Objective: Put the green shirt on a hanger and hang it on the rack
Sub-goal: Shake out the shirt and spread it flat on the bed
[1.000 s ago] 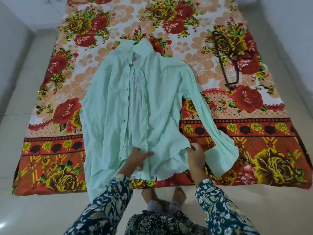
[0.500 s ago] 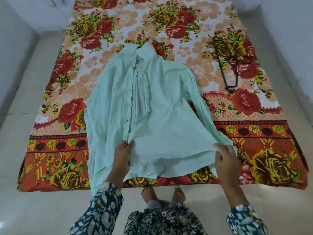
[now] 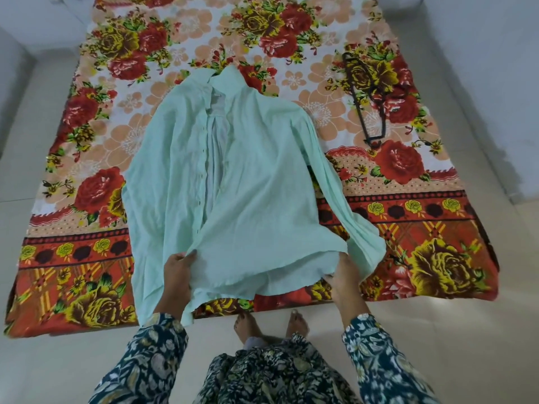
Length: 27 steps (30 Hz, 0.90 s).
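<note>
A pale green shirt lies spread on a floral bedsheet, collar at the far end, front open. My left hand grips the near hem of the right front panel at its left corner. My right hand holds the same hem at its right corner, fingers partly tucked under the cloth. The hem is lifted slightly off the sheet between both hands. A dark hanger lies on the sheet at the far right, apart from the shirt. The right sleeve trails toward the near right.
The sheet covers a tiled floor; pale walls rise on the left and right. My bare feet stand at the sheet's near edge. No rack is in view.
My right hand came in from the sleeve cuff to the hem's right corner. My left hand shifted slightly right along the hem. The front panel now lies smoother and wider.
</note>
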Each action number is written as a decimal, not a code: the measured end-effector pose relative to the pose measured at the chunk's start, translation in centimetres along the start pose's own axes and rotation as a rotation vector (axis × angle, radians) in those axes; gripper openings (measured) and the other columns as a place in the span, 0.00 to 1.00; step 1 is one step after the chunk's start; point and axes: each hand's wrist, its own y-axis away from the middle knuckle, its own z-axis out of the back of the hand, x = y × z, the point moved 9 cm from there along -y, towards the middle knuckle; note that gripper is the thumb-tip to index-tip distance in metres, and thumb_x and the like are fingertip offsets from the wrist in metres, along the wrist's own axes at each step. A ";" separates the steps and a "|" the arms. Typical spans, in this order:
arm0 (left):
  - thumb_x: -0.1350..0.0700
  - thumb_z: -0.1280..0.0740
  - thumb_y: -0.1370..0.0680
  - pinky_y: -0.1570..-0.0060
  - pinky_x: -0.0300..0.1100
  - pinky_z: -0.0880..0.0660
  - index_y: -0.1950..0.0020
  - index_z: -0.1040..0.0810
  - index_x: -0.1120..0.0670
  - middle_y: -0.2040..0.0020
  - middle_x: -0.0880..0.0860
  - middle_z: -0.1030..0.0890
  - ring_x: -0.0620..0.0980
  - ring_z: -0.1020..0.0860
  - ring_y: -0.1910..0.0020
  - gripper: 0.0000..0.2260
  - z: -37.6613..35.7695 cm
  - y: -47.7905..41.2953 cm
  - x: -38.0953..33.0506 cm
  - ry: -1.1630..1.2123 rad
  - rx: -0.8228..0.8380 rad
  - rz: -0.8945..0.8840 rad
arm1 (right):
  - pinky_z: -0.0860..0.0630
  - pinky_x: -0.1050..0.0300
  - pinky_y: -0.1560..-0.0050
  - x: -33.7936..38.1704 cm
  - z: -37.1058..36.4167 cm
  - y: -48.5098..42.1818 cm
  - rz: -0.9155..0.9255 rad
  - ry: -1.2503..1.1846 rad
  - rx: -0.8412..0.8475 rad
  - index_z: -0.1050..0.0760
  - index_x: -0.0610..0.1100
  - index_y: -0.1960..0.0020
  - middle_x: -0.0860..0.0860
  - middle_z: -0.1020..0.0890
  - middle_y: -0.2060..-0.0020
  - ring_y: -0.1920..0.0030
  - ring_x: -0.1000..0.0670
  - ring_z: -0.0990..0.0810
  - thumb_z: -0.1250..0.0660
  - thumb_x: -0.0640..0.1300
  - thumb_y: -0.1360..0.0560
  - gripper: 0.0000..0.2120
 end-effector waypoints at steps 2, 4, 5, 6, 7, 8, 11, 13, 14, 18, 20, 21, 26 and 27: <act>0.60 0.34 0.24 0.75 0.39 0.26 0.54 0.27 0.62 0.63 0.57 0.24 0.54 0.25 0.67 0.06 0.8 -0.4 0.4 -0.035 -0.025 0.000 | 0.26 0.49 0.54 -0.3 -1.1 -0.2 -0.050 -0.166 0.110 0.25 0.39 0.49 0.44 0.22 0.58 0.58 0.46 0.23 0.41 0.36 0.22 0.06; 0.59 0.34 0.25 0.67 0.44 0.25 0.53 0.26 0.61 0.59 0.58 0.24 0.55 0.25 0.63 0.06 1.3 -0.6 0.6 -0.013 -0.037 0.004 | 0.29 0.57 0.62 0.6 -1.5 -0.1 -0.012 -0.222 0.195 0.26 0.39 0.50 0.46 0.24 0.63 0.66 0.51 0.26 0.42 0.31 0.24 0.08; 0.60 0.33 0.25 0.64 0.46 0.24 0.53 0.26 0.59 0.57 0.58 0.24 0.55 0.24 0.61 0.04 1.2 -0.5 0.5 0.026 -0.026 0.014 | 0.31 0.59 0.65 1.6 -1.4 0.2 0.037 -0.213 0.220 0.26 0.39 0.50 0.46 0.25 0.65 0.69 0.52 0.28 0.41 0.29 0.25 0.09; 0.60 0.33 0.25 0.63 0.47 0.24 0.54 0.26 0.58 0.57 0.58 0.23 0.54 0.24 0.61 0.03 1.0 -0.4 0.2 0.069 0.004 0.018 | 0.31 0.62 0.69 2.9 -0.8 0.5 0.134 -0.146 0.202 0.25 0.40 0.51 0.47 0.24 0.65 0.70 0.53 0.30 0.39 0.29 0.26 0.09; 0.61 0.34 0.24 0.63 0.47 0.24 0.56 0.27 0.56 0.58 0.56 0.23 0.53 0.24 0.62 0.02 0.6 -0.1 -0.2 0.100 0.043 0.013 | 0.31 0.64 0.71 4.5 0.0 0.9 0.283 -0.012 0.154 0.24 0.41 0.53 0.47 0.24 0.65 0.70 0.52 0.30 0.38 0.29 0.27 0.09; 0.61 0.34 0.24 0.64 0.46 0.24 0.57 0.27 0.54 0.59 0.55 0.23 0.52 0.24 0.62 0.04 0.0 0.2 -0.7 0.114 0.085 -0.005 | 0.31 0.65 0.72 6.3 1.0 1.5 0.476 0.202 0.061 0.23 0.41 0.54 0.48 0.24 0.64 0.69 0.52 0.29 0.37 0.30 0.27 0.09; 0.62 0.35 0.24 0.67 0.43 0.26 0.53 0.27 0.54 0.57 0.55 0.24 0.52 0.24 0.63 0.05 -1.5 1.0 -1.7 -0.085 0.172 -0.119 | 0.36 0.64 0.72 9.6 2.7 4.1 1.000 0.867 -0.270 0.20 0.38 0.51 0.45 0.21 0.60 0.66 0.47 0.24 0.37 0.30 0.28 0.11; 0.65 0.35 0.24 0.70 0.41 0.30 0.47 0.27 0.56 0.56 0.57 0.25 0.52 0.26 0.65 0.08 -2.1 1.1 -1.3 -0.393 0.170 -0.187 | 0.32 0.60 0.72 9.5 3.6 3.9 1.101 1.041 -0.362 0.18 0.36 0.52 0.40 0.20 0.61 0.67 0.41 0.21 0.35 0.28 0.30 0.10; 0.66 0.36 0.25 0.69 0.41 0.30 0.44 0.28 0.57 0.55 0.58 0.25 0.53 0.26 0.65 0.11 -2.5 0.9 -0.7 -0.481 0.169 -0.192 | 0.30 0.57 0.72 9.3 3.9 3.7 1.100 1.072 -0.372 0.18 0.35 0.52 0.39 0.21 0.61 0.66 0.39 0.21 0.35 0.28 0.30 0.10; 0.68 0.36 0.26 0.68 0.41 0.30 0.37 0.32 0.59 0.51 0.59 0.25 0.52 0.27 0.65 0.18 -3.7 0.4 1.9 -0.634 0.149 -0.133 | 0.31 0.57 0.66 7.3 4.1 0.7 0.832 1.380 -0.323 0.21 0.39 0.45 0.40 0.22 0.52 0.54 0.40 0.21 0.38 0.33 0.26 0.13; 0.67 0.35 0.27 0.68 0.40 0.32 0.37 0.33 0.61 0.49 0.60 0.25 0.52 0.27 0.64 0.19 -4.0 0.2 3.5 -0.627 0.141 -0.079 | 0.31 0.56 0.61 6.3 4.3 -0.6 0.664 1.510 -0.298 0.23 0.42 0.43 0.42 0.24 0.47 0.46 0.42 0.25 0.40 0.36 0.26 0.14; 0.67 0.34 0.27 0.68 0.40 0.32 0.38 0.32 0.62 0.49 0.60 0.25 0.53 0.27 0.61 0.18 -4.0 0.1 4.0 -0.577 0.127 -0.047 | 0.30 0.55 0.58 6.3 4.3 -0.7 0.634 1.554 -0.315 0.24 0.42 0.44 0.43 0.25 0.46 0.44 0.43 0.27 0.39 0.37 0.27 0.13; 0.57 0.32 0.25 0.63 0.44 0.32 0.56 0.27 0.62 0.60 0.56 0.27 0.53 0.28 0.62 0.08 -4.8 0.1 5.1 -0.389 0.153 0.081 | 0.24 0.47 0.57 3.5 -0.8 -0.1 0.930 1.693 -0.127 0.23 0.40 0.49 0.42 0.20 0.51 0.51 0.39 0.22 0.24 0.37 0.47 0.25; 0.54 0.32 0.25 0.58 0.45 0.30 0.57 0.26 0.60 0.60 0.55 0.26 0.54 0.27 0.60 0.09 -4.9 0.0 5.3 -0.362 0.150 0.106 | 0.23 0.47 0.59 2.6 -1.7 -0.3 0.960 1.739 -0.082 0.22 0.42 0.48 0.43 0.20 0.51 0.53 0.40 0.21 0.23 0.38 0.50 0.29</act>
